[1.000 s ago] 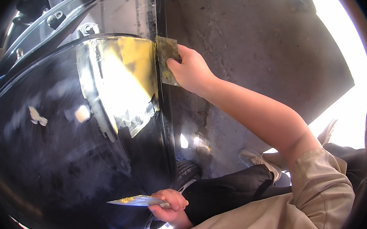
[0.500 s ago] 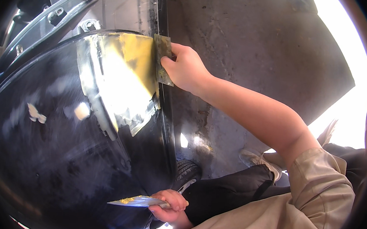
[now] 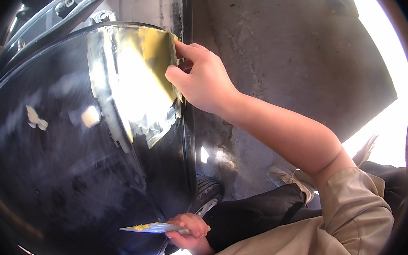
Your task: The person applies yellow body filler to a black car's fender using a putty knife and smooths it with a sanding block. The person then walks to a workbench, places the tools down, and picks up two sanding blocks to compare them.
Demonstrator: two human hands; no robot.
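A black curved body panel [image 3: 47, 164] has a broad pale-and-yellow filler patch [image 3: 118, 75] near its upper right edge, glaring white in the middle. My right hand [image 3: 200, 76] is at that edge, thumb and fingers bent round a thin olive spreader [image 3: 172, 55], now largely hidden or seen edge-on against the filler. Low in the view, my left hand [image 3: 190, 229] grips a flat metal putty knife [image 3: 153, 227] by its handle; yellow paste lies on its blade, which points left over the panel.
Metal trim with bolts [image 3: 65, 7] runs above the panel. A tyre [image 3: 208, 188] shows below its right edge. Stained concrete floor [image 3: 288, 53] spreads to the right, with bright glare beyond. My bent legs [image 3: 255, 210] and a shoe [image 3: 280, 175] are at the lower right.
My right hand has moved left and slightly down onto the panel edge, and the spreader's face has turned mostly out of sight. The panel appears a little higher. My left hand is nearly still.
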